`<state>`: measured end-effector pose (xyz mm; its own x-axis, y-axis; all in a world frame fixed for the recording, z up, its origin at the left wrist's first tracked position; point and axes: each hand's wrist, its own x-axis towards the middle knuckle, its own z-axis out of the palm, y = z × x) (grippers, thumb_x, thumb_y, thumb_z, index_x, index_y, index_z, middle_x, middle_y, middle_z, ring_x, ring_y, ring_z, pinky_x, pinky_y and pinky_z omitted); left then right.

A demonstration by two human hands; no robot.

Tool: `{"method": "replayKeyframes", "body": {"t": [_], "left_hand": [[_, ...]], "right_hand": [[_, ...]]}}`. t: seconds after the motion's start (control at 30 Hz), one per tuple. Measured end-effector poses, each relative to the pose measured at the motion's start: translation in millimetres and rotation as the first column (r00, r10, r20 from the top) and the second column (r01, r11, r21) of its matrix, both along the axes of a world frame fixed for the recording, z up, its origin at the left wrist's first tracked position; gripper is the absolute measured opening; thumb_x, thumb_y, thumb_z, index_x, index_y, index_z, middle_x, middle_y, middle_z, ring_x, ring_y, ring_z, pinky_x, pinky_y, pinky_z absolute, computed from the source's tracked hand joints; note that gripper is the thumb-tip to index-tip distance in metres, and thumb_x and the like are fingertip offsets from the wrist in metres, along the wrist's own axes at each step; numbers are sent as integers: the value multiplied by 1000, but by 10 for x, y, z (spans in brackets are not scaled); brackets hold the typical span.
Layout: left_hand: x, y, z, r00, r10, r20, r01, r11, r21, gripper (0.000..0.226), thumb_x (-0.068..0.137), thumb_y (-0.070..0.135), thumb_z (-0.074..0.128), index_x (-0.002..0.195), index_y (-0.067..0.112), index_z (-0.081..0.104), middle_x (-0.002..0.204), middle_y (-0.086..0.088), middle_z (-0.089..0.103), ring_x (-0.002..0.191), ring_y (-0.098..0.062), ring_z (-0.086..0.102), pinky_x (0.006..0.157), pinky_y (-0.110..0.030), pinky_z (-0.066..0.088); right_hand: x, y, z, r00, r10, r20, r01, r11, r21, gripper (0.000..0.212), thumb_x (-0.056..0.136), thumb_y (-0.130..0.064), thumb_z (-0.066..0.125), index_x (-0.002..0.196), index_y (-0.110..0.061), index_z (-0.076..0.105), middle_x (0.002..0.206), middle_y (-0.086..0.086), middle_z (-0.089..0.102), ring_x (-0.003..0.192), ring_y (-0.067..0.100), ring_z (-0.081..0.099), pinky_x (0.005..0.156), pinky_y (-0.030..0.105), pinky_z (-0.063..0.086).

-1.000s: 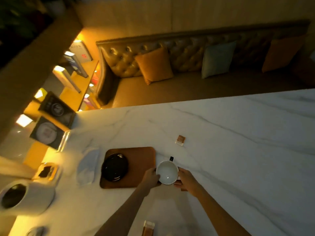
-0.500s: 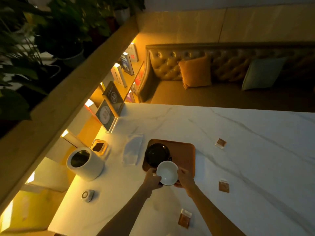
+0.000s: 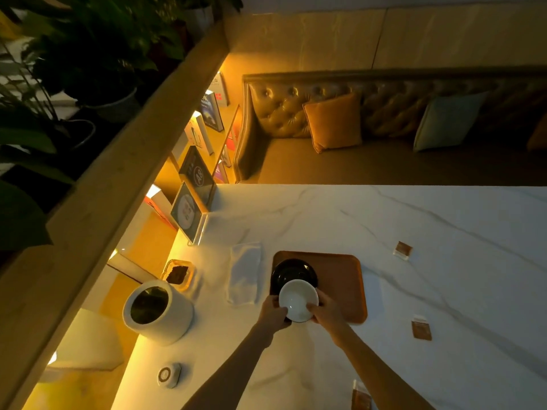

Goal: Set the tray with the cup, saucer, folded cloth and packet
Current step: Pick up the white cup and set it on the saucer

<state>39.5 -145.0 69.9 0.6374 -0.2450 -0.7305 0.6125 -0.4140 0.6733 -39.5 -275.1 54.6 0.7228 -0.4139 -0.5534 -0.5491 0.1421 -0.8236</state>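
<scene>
A white cup [image 3: 298, 300] is held from both sides over the near left corner of a brown tray [image 3: 343, 282]. My left hand [image 3: 273, 313] grips its left rim and my right hand [image 3: 325, 309] its right rim. A black saucer [image 3: 293, 272] lies on the tray's left half, just beyond the cup and partly covered by it. A folded white cloth [image 3: 244, 272] rests on the marble table left of the tray. Brown packets lie on the table at the right: one far [image 3: 403, 250], one nearer [image 3: 421, 329], a third at the bottom edge [image 3: 360, 398].
A white cylindrical container [image 3: 158, 312] stands at the left, with a small glass dish [image 3: 179, 273] behind it and a small round device [image 3: 168, 375] in front. An acrylic sign holder [image 3: 189, 213] stands at the table's far left corner. A sofa with cushions runs behind the table.
The view swung left and down. Both hands carried the cup leftward from beside the tray's right edge to above its near left corner, next to the saucer.
</scene>
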Motion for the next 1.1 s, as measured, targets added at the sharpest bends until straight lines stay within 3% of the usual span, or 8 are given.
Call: {"method": "replayKeyframes", "body": {"t": [0.07, 0.13, 0.27, 0.5, 0.6, 0.83, 0.97, 1.1], "left_hand": [[137, -42, -77, 1000, -19, -18, 18, 1000, -24, 32, 87, -4, 53, 110, 17, 45, 98, -4, 50, 88, -22, 57, 66, -33, 59], [283, -107, -153, 999, -21, -41, 20, 999, -26, 33, 87, -4, 53, 113, 15, 44, 102, -5, 48, 95, -25, 56, 65, -32, 59], [508, -233, -310, 996, -41, -80, 42, 999, 12, 39, 87, -4, 53, 119, 16, 42, 115, -7, 45, 110, -29, 52, 66, -31, 60], [764, -399, -561, 987, -27, -160, 39, 996, 76, 41, 86, -3, 55, 117, 18, 39, 117, -7, 43, 114, -29, 52, 71, -30, 60], [813, -427, -651, 986, -21, -167, 34, 997, 74, 43, 86, -3, 54, 120, 18, 38, 119, -7, 44, 116, -28, 51, 77, -31, 60], [845, -426, -739, 986, -7, -166, 18, 998, 64, 42, 83, -5, 54, 113, 19, 37, 119, -7, 42, 114, -27, 48, 79, -35, 61], [899, -428, -724, 979, -122, -166, 143, 982, 123, 49, 80, -3, 56, 119, 17, 35, 124, -10, 43, 116, -29, 48, 88, -43, 59], [947, -430, -728, 954, -284, -91, 296, 943, 155, 52, 82, 0, 56, 129, 14, 39, 122, -11, 48, 113, -28, 51, 94, -44, 56]], "right_hand": [[132, -36, -48, 998, -10, -54, 12, 999, 36, 55, 86, -1, 60, 136, -16, 44, 127, 12, 51, 116, 29, 51, 93, 50, 53], [261, -93, -82, 995, -24, -94, 32, 996, 81, 57, 87, 1, 57, 138, -18, 42, 130, 12, 48, 114, 26, 49, 91, 46, 55], [466, -217, -143, 984, -35, -174, 76, 969, 235, 56, 92, -5, 50, 140, -32, 36, 131, 8, 44, 116, 31, 51, 74, 39, 59], [790, -355, -410, 972, -87, -219, 151, 944, 294, 50, 91, 0, 51, 131, -31, 44, 130, 7, 42, 121, 36, 46, 72, 46, 60], [864, -381, -491, 969, -82, -234, 151, 943, 297, 46, 92, -2, 51, 124, -34, 46, 126, 5, 42, 117, 33, 46, 77, 49, 59], [945, -443, -563, 971, -12, -238, 82, 954, 287, 59, 91, -2, 53, 142, -27, 36, 142, 8, 35, 128, 34, 38, 88, 53, 55], [963, -472, -559, 968, 99, -229, -56, 980, 189, 70, 89, -3, 58, 148, -23, 25, 146, 9, 31, 134, 35, 34, 101, 56, 44], [900, -462, -533, 969, 60, -239, -15, 982, 186, 57, 96, -9, 46, 148, -20, 25, 148, 14, 33, 134, 35, 37, 104, 50, 44]]}}
